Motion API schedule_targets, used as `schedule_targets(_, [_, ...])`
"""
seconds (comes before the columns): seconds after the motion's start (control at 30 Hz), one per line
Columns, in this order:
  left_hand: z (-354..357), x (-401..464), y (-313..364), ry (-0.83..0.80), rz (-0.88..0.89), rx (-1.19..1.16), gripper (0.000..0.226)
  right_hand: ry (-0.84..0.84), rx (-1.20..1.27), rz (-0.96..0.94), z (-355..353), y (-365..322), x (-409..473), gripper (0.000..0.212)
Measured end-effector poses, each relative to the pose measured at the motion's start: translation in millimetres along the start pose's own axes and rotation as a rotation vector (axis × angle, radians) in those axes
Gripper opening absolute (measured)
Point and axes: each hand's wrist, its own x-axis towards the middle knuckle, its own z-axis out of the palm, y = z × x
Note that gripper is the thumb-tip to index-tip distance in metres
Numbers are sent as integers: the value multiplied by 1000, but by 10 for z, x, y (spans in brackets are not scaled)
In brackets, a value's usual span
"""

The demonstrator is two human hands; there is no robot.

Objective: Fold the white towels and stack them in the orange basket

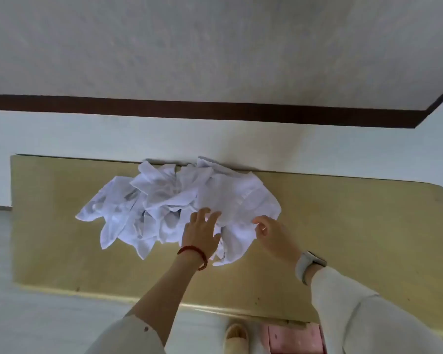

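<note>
A crumpled heap of white towels (174, 203) lies on the yellowish wooden table (343, 226), against the wall at the back. My left hand (202, 232), with a red bead bracelet at the wrist, rests on the heap's near edge with its fingers spread and straight. My right hand (273, 236), with a grey watch on its wrist, pinches the edge of the rightmost towel (241, 200) between thumb and fingers. No orange basket is in view.
The table's front edge (215, 309) runs close to my body. Below it on the floor are a pink object (296, 339) and a pale shoe (237, 335). A white wall with a dark band (215, 111) stands behind the table.
</note>
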Motion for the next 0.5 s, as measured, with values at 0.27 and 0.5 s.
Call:
schedule_targets(0.27, [-170,518,43,255,154,-319,15,-89,-237,-112,141,12,666,59])
schedule_targets(0.5, [-985,510,629,341,109,-725,26,77,60,-112,-367,-142,790,5])
